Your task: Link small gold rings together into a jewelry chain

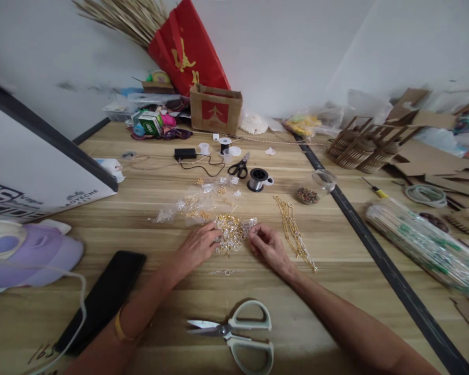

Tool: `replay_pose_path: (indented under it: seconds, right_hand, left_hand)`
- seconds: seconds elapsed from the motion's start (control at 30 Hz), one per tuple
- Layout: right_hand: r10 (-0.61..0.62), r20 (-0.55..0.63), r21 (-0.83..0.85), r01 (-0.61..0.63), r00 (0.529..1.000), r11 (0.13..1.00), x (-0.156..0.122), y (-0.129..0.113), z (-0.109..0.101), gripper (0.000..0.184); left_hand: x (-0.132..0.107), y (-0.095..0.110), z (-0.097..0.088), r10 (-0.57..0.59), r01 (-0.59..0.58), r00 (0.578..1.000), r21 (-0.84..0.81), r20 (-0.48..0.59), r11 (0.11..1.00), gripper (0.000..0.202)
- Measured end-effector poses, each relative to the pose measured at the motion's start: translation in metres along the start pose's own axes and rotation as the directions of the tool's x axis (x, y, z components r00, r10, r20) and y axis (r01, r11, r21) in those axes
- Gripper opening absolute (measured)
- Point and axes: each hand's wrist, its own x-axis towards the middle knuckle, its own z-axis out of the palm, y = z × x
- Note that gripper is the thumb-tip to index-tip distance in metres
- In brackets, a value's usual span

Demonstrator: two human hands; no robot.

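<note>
On my feed the left hand point(198, 244) is at the gold-and-silver pile point(229, 232), probably corralling it, right hand point(269, 245) opposite (can't tell if either's pinching anything).

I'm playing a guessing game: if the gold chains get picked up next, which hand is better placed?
Probably the right hand. It is nearer the gold chains, while the left hand is across the gold-and-silver bead pile and would have to reach past it.

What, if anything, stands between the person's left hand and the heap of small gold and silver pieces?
Nothing visible does: the left hand has its fingertips at the left edge of the heap.
</note>
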Motion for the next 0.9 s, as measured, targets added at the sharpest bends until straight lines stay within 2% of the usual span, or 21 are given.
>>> replay_pose_path:
  seconds: [0.13, 0.27, 0.6, 0.9]
  right_hand:
    - [-0.005, 0.007, -0.009, 0.005, 1.0, 1.0, -0.0004, -0.0005, 0.0001, 0.036]
    - [-0.028, 0.009, -0.03, 0.028, 1.0, 0.999, -0.0009, -0.0029, 0.0006, 0.033]
    - [-0.015, 0.008, -0.038, 0.015, 1.0, 0.999, -0.0002, -0.0035, 0.0009, 0.035]
    - [-0.014, 0.014, -0.035, 0.014, 1.0, 0.999, 0.0003, 0.0002, 0.0, 0.035]
  left_hand:
    - [-0.0001, -0.0002, -0.0049, 0.014, -0.014, 1.0, -0.039, 0.017, 0.999, 0.017]
    - [0.0003, -0.0017, -0.0082, -0.023, 0.024, 1.0, -0.05, 0.022, 0.998, 0.019]
    - [0.0002, -0.0086, -0.0075, -0.046, 0.046, 0.999, -0.07, 0.005, 0.996, 0.018]
    - [0.0019, -0.0046, -0.0082, -0.077, 0.065, 0.994, -0.141, -0.08, 0.988, 0.016]
